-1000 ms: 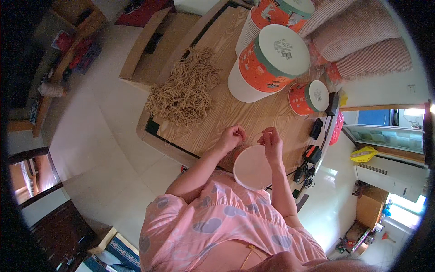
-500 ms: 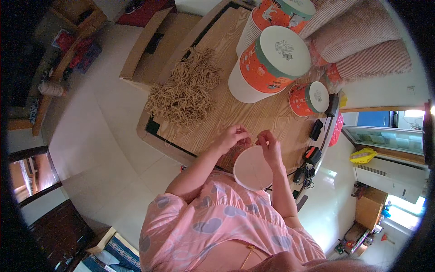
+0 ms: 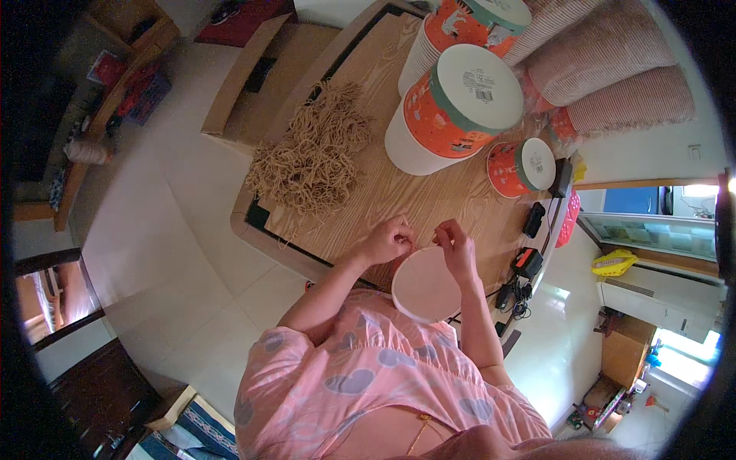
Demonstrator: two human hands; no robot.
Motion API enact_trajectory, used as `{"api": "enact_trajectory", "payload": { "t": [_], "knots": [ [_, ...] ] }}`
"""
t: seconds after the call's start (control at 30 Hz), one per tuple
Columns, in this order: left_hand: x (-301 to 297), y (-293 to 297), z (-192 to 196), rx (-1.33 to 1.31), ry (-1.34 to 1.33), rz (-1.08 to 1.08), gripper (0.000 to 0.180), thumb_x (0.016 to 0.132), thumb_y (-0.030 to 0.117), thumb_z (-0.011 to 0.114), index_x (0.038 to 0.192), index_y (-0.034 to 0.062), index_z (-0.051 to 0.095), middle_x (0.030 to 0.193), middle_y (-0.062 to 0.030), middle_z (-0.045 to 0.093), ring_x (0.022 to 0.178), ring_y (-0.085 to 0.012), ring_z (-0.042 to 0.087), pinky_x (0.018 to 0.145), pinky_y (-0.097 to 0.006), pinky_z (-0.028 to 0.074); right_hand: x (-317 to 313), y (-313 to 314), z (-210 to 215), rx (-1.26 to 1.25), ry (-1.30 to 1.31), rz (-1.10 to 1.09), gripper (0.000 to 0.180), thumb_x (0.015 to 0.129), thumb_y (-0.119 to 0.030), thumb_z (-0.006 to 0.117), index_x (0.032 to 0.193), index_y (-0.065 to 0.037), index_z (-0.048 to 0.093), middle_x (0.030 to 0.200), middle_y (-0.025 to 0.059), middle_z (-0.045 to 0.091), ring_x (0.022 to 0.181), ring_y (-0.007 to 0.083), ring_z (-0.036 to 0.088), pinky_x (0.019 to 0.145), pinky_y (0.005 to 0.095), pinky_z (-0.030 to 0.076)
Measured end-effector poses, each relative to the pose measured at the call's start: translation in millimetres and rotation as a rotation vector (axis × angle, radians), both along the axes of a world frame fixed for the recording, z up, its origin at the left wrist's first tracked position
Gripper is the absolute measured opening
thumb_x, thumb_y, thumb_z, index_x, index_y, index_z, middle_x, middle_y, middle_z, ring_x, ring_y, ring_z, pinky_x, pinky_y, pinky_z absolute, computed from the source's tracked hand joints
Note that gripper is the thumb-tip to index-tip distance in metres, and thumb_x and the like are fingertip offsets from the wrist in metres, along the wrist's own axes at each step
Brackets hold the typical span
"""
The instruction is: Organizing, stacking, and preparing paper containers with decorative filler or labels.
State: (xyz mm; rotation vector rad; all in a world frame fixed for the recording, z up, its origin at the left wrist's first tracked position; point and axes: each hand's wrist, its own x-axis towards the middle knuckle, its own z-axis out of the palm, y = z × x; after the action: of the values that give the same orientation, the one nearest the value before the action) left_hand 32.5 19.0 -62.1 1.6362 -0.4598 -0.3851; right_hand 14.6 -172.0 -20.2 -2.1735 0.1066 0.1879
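A round paper bucket [image 3: 426, 288] with a pale inside and an orange outside rests at the table's near edge, against my body, its open mouth toward me. My left hand [image 3: 389, 240] is closed in a pinch just beyond the far rim, left of its middle. My right hand [image 3: 457, 247] pinches too, at the rim's far right side, a small gap from the left. Whatever lies between the fingertips is too small to make out. Farther left on the table is a tangled heap of beige cord [image 3: 314, 153].
Large orange, white and green buckets [image 3: 452, 115] stand upside down in stacks at the back, with a smaller one [image 3: 521, 167] to their right. Plastic-wrapped stacks [image 3: 602, 57] lie behind. Black devices and cables [image 3: 515, 295] line the right edge. A cardboard box [image 3: 264, 73] adjoins the left.
My left hand's fingers have curled in more tightly, and it has drawn slightly left, away from the right hand. The bucket has shifted very little.
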Motion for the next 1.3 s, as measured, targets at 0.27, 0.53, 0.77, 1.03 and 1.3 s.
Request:
{"api": "enact_trajectory", "payload": {
  "t": [0.27,0.53,0.77,1.03,1.3],
  "knots": [
    [-2.5,-14.7,4.4,0.173,-0.132,0.034,0.014,0.073,0.014,0.064,0.086,0.0096,0.067,0.079,-0.0083,0.052,0.074,-0.0249,0.056,0.068,-0.035,0.047,0.8,-1.0,-0.5,-0.089,-0.023,0.024,0.01,0.086,-0.011,0.055,0.085,-0.001,0.054,0.067,0.0083,0.06,0.062,0.0148,0.06,0.056,0.0273,0.046],
    [2.0,-21.2,3.8,0.22,-0.272,0.04,0.013,0.076,0.015,0.064,0.083,0.005,0.061,0.08,-0.0091,0.051,0.075,-0.026,0.056,0.067,-0.035,0.047,-2.2,1.6,1.4,-0.108,-0.052,0.082,0.011,0.084,-0.011,0.056,0.087,0.0,0.055,0.075,0.013,0.06,0.071,0.0234,0.062,0.063,0.0321,0.047],
    [1.8,-23.3,-11.5,-0.169,0.468,0.065,0.016,0.079,0.018,0.062,0.086,0.0039,0.062,0.077,-0.0014,0.058,0.07,-0.0112,0.055,0.064,-0.027,0.045,-5.1,7.7,10.4,-0.112,-0.069,0.092,0.01,0.082,-0.013,0.057,0.083,-0.003,0.058,0.081,0.0122,0.061,0.073,0.0298,0.059,0.067,0.0378,0.045],
    [3.5,-21.0,5.9,-0.292,0.932,0.135,0.018,0.08,0.022,0.064,0.088,0.0059,0.063,0.073,0.0,0.061,0.06,-0.0085,0.055,0.055,-0.021,0.045,-13.7,25.9,12.3,-0.243,-0.255,-0.067,0.005,0.078,-0.011,0.061,0.079,-0.006,0.058,0.08,0.0059,0.059,0.08,0.0249,0.055,0.079,0.0366,0.037],
    [-2.8,-25.6,7.7,-0.308,0.926,0.228,0.014,0.081,0.02,0.064,0.085,0.0059,0.065,0.075,-0.0019,0.062,0.06,-0.0082,0.056,0.052,-0.022,0.045,-19.8,27.8,7.8,-0.385,-0.396,-0.05,0.006,0.076,-0.012,0.064,0.08,-0.009,0.06,0.082,0.0048,0.06,0.085,0.0241,0.054,0.091,0.0413,0.032]
  ]
}}
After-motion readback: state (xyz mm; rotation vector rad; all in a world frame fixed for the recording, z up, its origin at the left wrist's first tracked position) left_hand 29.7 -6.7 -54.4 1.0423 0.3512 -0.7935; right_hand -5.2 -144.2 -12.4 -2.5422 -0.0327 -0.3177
